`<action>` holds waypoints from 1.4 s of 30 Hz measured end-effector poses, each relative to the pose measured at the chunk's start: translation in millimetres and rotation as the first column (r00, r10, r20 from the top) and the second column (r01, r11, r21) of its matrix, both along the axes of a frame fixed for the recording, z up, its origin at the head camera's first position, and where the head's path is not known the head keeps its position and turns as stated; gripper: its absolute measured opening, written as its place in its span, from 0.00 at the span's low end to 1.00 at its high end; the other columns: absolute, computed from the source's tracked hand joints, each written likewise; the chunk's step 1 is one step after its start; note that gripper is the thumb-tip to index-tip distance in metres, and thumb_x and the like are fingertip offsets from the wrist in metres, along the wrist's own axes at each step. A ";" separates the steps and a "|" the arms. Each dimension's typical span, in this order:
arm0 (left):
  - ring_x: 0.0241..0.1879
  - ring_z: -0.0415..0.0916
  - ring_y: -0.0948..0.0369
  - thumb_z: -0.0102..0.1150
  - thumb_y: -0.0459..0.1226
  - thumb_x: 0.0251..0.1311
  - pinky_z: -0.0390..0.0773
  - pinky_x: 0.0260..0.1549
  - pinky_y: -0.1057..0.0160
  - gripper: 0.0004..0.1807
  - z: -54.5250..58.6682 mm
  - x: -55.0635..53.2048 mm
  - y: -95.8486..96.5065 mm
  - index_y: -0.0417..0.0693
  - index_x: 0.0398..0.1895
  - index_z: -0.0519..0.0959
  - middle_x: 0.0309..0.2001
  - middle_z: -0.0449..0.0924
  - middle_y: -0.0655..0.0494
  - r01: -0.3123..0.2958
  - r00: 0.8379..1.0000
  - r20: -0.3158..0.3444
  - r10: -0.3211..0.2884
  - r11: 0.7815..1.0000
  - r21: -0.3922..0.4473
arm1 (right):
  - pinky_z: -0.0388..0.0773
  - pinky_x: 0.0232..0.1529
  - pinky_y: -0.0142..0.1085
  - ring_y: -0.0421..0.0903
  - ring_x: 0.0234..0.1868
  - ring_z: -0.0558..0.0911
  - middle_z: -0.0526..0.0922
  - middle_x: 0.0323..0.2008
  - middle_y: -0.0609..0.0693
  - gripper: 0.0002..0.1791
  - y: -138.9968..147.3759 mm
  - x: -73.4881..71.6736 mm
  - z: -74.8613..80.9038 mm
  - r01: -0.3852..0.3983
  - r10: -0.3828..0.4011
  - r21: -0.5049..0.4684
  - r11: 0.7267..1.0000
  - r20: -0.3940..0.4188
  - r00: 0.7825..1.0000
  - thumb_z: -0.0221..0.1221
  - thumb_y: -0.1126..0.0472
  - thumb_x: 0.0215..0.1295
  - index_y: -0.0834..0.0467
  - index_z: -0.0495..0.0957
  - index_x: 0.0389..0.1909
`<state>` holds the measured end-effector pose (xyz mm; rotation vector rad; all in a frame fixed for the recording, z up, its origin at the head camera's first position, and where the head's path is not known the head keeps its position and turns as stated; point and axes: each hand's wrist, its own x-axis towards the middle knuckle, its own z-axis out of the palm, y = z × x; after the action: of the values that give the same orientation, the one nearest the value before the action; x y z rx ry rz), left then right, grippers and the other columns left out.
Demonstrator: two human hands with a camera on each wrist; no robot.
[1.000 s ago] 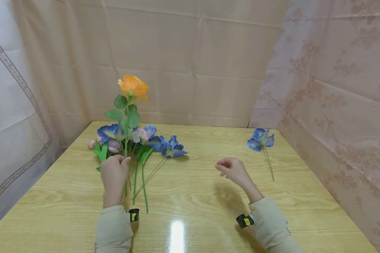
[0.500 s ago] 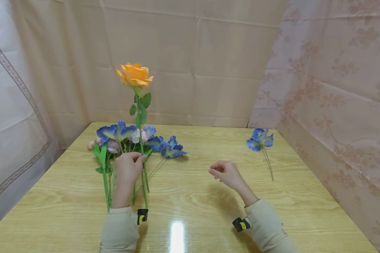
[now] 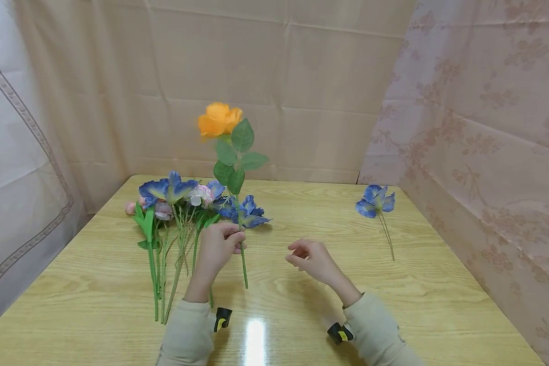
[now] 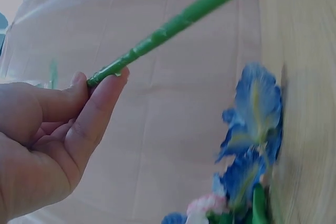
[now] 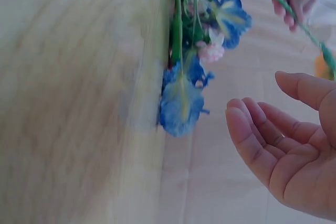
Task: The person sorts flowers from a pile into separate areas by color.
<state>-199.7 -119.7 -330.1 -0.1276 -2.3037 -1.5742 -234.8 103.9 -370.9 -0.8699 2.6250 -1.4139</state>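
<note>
An orange rose (image 3: 219, 121) with green leaves stands nearly upright above the table, its green stem (image 4: 168, 30) pinched between thumb and fingers of my left hand (image 3: 217, 249). The lower end of that stem sticks out below the hand. To the right, my right hand (image 3: 313, 260) hovers over the table with loosely bent fingers; in the right wrist view a gap shows between its thumb and fingers, and it holds nothing. Behind and left of the left hand lies a group of artificial flowers, with blue irises (image 3: 169, 190), a pink-white bloom (image 3: 202, 195) and green stems.
A single blue iris (image 3: 376, 202) lies apart at the right of the wooden table (image 3: 293, 305). Beige curtains (image 3: 238, 61) hang behind the table, and a patterned cloth (image 3: 494, 127) hangs along the right side.
My left hand has carried the orange rose rightward, away from the flower group, and the rose has turned. My right hand has moved left, towards it.
</note>
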 end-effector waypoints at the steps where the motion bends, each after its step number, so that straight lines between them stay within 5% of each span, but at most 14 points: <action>1: 0.17 0.77 0.59 0.57 0.23 0.51 0.77 0.17 0.65 0.02 -0.9 -0.3 3.4 0.29 0.28 0.79 0.21 0.79 0.44 0.017 1.000 -0.006 -0.017 1.000 0.012 | 0.77 0.24 0.38 0.47 0.26 0.78 0.79 0.27 0.52 0.14 -1.6 1.4 -0.6 -0.012 0.012 -0.004 1.000 0.007 1.000 0.59 0.63 0.58 0.70 0.75 0.41; 8: 0.17 0.76 0.54 0.57 0.23 0.51 0.77 0.18 0.63 0.02 -11.3 -6.0 23.5 0.29 0.28 0.77 0.21 0.78 0.45 0.092 0.995 0.041 -0.091 0.996 -0.019 | 0.78 0.27 0.39 0.52 0.28 0.79 0.80 0.29 0.55 0.16 -13.7 12.2 -1.9 -0.100 0.106 -0.068 0.993 0.095 0.990 0.57 0.65 0.59 0.74 0.73 0.42; 16: 0.17 0.76 0.56 0.59 0.24 0.49 0.75 0.16 0.68 0.02 -19.7 -7.2 39.2 0.32 0.24 0.76 0.20 0.78 0.48 0.155 0.988 0.003 -0.155 0.982 -0.112 | 0.79 0.28 0.37 0.59 0.29 0.80 0.78 0.30 0.67 0.13 -22.7 22.7 -0.4 -0.127 0.170 -0.220 0.967 0.189 0.967 0.55 0.71 0.59 0.78 0.71 0.39; 24: 0.17 0.74 0.61 0.60 0.24 0.48 0.74 0.17 0.71 0.04 -23.2 -5.7 50.4 0.35 0.21 0.76 0.20 0.77 0.50 0.192 0.981 -0.012 -0.196 0.970 -0.146 | 0.79 0.28 0.36 0.53 0.28 0.81 0.79 0.31 0.66 0.08 -23.3 23.3 0.7 -0.074 0.110 -0.270 0.960 0.118 0.987 0.57 0.73 0.55 0.76 0.74 0.34; 31: 0.19 0.72 0.65 0.62 0.25 0.47 0.72 0.17 0.72 0.07 -21.1 -3.1 56.4 0.39 0.18 0.75 0.20 0.77 0.53 0.165 0.982 -0.049 -0.180 0.960 -0.225 | 0.79 0.28 0.41 0.63 0.29 0.79 0.78 0.30 0.69 0.04 -24.3 22.7 -1.6 -0.032 0.073 -0.305 0.952 0.122 0.990 0.56 0.79 0.53 0.77 0.73 0.30; 42: 0.15 0.71 0.64 0.61 0.26 0.48 0.71 0.14 0.73 0.07 -23.2 -2.4 58.3 0.38 0.18 0.75 0.18 0.75 0.53 0.173 0.983 -0.018 -0.182 0.955 -0.242 | 0.78 0.24 0.33 0.56 0.23 0.80 0.77 0.26 0.68 0.02 -23.2 24.1 -5.7 -0.034 0.053 -0.251 0.967 0.068 0.996 0.56 0.77 0.54 0.74 0.73 0.26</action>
<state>-202.1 -61.4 -353.4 -0.4336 -2.5024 -1.3504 -210.7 80.7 -376.7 -0.8712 2.3931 -1.7567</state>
